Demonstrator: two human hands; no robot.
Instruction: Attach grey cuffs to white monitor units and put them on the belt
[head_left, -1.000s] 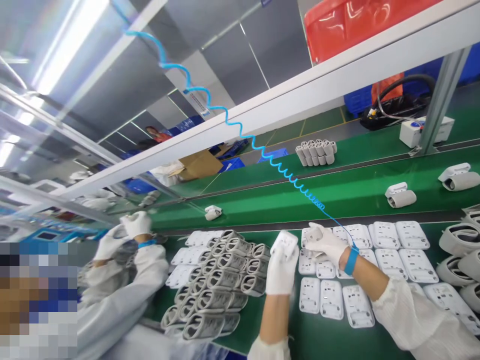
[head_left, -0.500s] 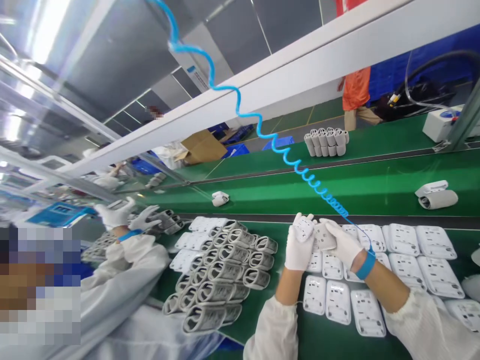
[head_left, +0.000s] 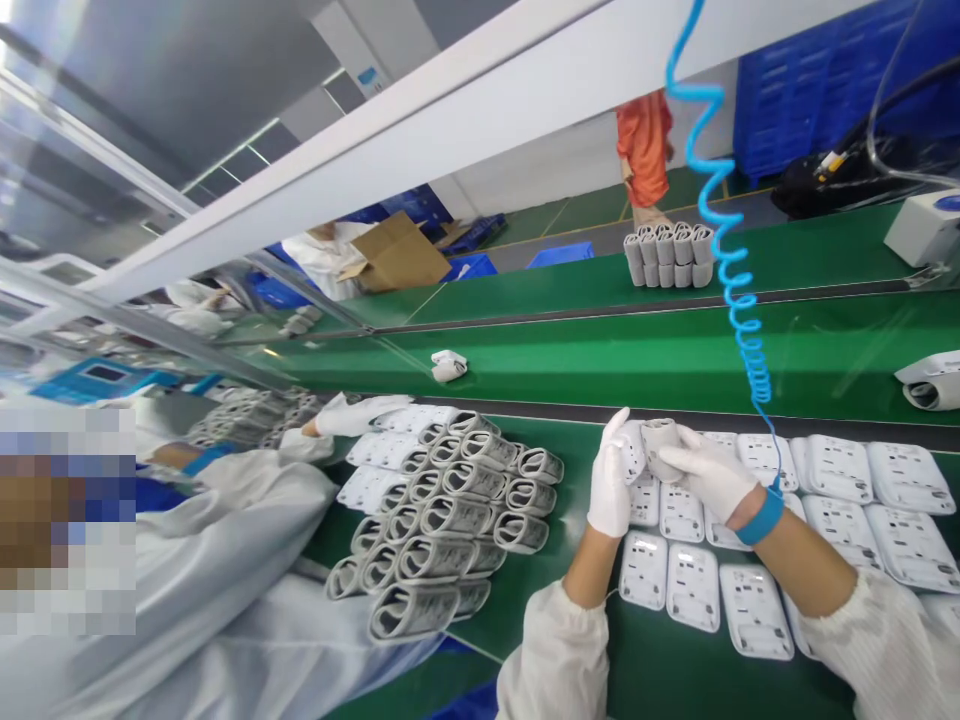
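While clasping a white device (head_left: 633, 452) in the left grip (head_left: 611, 482), pinched a rolled gray cuff (head_left: 661, 447) in the right grip (head_left: 716, 474).

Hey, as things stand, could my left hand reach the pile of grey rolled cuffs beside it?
Probably yes: only a strip of green tabletop separates your left hand from the grey rolled cuffs. However, it holds a white device, so grasping one might be awkward.

From here the left hand (head_left: 610, 485) hides part of its white unit (head_left: 632, 452), the right hand (head_left: 711, 476) part of a grey cuff (head_left: 660, 440). I lose the blue coiled cord (head_left: 739, 281) past the top edge, and the wall sign (head_left: 368, 77) is too small to read
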